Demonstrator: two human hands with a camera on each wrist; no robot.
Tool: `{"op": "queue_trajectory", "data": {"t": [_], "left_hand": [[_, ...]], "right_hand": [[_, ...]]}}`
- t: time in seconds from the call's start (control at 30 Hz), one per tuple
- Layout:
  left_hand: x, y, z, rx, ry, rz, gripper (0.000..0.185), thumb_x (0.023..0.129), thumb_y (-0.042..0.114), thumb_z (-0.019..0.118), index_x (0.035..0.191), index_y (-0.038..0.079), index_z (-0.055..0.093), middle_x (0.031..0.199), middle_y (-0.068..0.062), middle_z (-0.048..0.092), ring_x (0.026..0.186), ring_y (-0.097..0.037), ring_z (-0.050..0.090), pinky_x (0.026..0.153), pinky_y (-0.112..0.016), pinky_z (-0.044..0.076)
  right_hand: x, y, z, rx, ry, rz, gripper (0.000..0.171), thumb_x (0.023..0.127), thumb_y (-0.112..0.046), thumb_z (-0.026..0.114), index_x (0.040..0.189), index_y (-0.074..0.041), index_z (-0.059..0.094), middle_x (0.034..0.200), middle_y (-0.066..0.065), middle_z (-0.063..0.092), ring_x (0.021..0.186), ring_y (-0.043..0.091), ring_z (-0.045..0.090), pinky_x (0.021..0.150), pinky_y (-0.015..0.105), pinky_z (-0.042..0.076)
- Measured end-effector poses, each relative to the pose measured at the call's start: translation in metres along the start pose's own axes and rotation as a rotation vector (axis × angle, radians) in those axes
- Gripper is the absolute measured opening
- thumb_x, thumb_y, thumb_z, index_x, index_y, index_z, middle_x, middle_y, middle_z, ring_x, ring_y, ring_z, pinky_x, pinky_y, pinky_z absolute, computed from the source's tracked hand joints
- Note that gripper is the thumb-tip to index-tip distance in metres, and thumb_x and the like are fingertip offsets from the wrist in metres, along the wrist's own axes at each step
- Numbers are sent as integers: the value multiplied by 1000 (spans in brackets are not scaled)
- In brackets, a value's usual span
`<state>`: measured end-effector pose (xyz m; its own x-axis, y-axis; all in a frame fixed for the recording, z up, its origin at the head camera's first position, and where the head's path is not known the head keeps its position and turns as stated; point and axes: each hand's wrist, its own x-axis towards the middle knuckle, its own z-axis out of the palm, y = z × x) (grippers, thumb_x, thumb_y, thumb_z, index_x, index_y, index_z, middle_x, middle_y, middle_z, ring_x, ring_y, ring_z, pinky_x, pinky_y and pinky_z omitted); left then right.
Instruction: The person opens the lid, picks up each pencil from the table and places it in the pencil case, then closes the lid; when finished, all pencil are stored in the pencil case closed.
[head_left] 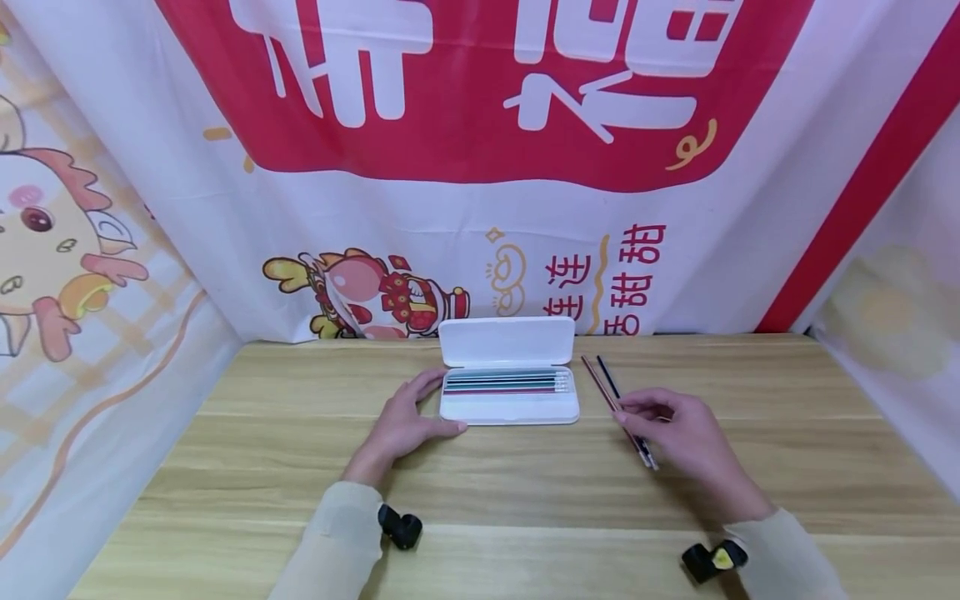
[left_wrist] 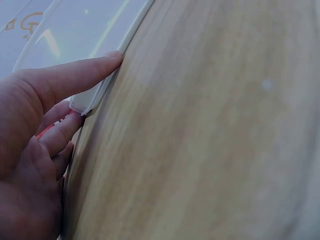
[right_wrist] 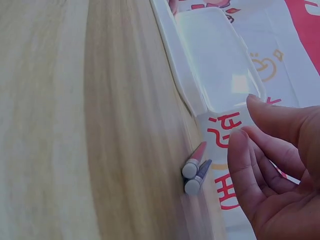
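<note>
Head view: two loose pencils lie side by side on the surface, just right of the case. One is reddish, one dark. Their long axis runs diagonally, far ends toward the case's right rear corner, near ends with the grey eraser caps toward the person's right.

Right hand sits over the near half of the pair, fingers curled down onto them. From the head view it looks like fingertip contact or a light pinch; I cannot tell whether a grip has closed. In the right wrist view the fingers are loosely bent and apart from the two capped ends, so no firm hold is shown.

The right hand is the nearer one by far; the pencils lie directly under and ahead of it, leading toward the case.

Left hand rests at the case's left end, fingers straight. The left wrist view shows the thumb pressed along the white rim, bracing rather than gripping.

Counts: loose pencils, 2. Case, 1, white, lid raised at the back. Pencils inside lie parallel, left-right, erasers to the right; roughly five or six, too fine to count surely. Hands, 2.
</note>
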<state>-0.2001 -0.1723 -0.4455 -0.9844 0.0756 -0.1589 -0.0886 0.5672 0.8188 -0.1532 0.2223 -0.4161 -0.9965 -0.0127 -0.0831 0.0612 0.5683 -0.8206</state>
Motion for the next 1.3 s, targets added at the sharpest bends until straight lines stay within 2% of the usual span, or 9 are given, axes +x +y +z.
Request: {"op": "queue_trajectory", "data": {"t": [0.17, 0.4, 0.63, 0.77, 0.97, 1.17, 1.3], "left_hand": [[0, -1, -1, -1, 4, 7, 90, 80, 35, 97, 158, 34, 52, 170, 0, 49, 160, -37, 35, 130, -69, 26], [0, 0, -1, -5, 3, -11, 90, 80, 37, 97, 158, 37, 51, 170, 0, 47, 158, -36, 37, 130, -69, 26], [0, -1, -2, -6, 0, -17, 91, 80, 39, 96, 159, 36, 51, 172, -1, 45, 159, -37, 35, 130, -71, 25], [0, -1, -2, -9, 2, -15, 91, 80, 38, 96, 159, 36, 51, 171, -2, 46, 158, -37, 36, 130, -71, 25], [0, -2, -1, -11, 6, 1, 89, 80, 36, 97, 157, 35, 53, 170, -1, 48, 158, -36, 37, 130, -70, 26], [1, -3, 0, -14, 7, 14, 88, 79, 34, 98, 156, 34, 54, 169, 1, 50, 156, -35, 39, 131, -68, 27], [0, -2, -1, -6, 9, 16, 90, 79, 34, 97, 157, 33, 53, 169, -1, 49, 156, -37, 39, 130, -68, 27]], "right_hand": [[-1, 6, -4, -24, 10, -7, 39, 97, -31, 82, 129, -10, 75, 115, 8, 78, 100, 19, 68, 80, 24, 57], [-5, 18, -12, -46, 4, 75, 33, 98, -28, 81, 126, -9, 77, 115, 9, 76, 101, 21, 66, 75, 25, 57], [-12, 26, -19, -86, -35, 86, 32, 95, -23, 83, 122, -6, 77, 106, 7, 78, 92, 19, 67, 69, 26, 56], [-14, 28, -22, -110, -63, 103, 37, 94, -27, 85, 123, -5, 77, 101, 5, 78, 88, 18, 66, 67, 26, 54], [-15, 32, -22, -130, -74, 109, 41, 94, -32, 86, 123, -5, 76, 102, 5, 77, 88, 18, 65, 68, 25, 54], [-15, 31, -20, -191, -73, 93, 36, 92, -36, 87, 115, -9, 79, 98, 2, 76, 88, 18, 63, 70, 26, 50], [-14, 27, -18, -219, -75, 116, 33, 91, -35, 88, 111, -10, 79, 95, 2, 75, 87, 20, 62, 69, 28, 48]]}}
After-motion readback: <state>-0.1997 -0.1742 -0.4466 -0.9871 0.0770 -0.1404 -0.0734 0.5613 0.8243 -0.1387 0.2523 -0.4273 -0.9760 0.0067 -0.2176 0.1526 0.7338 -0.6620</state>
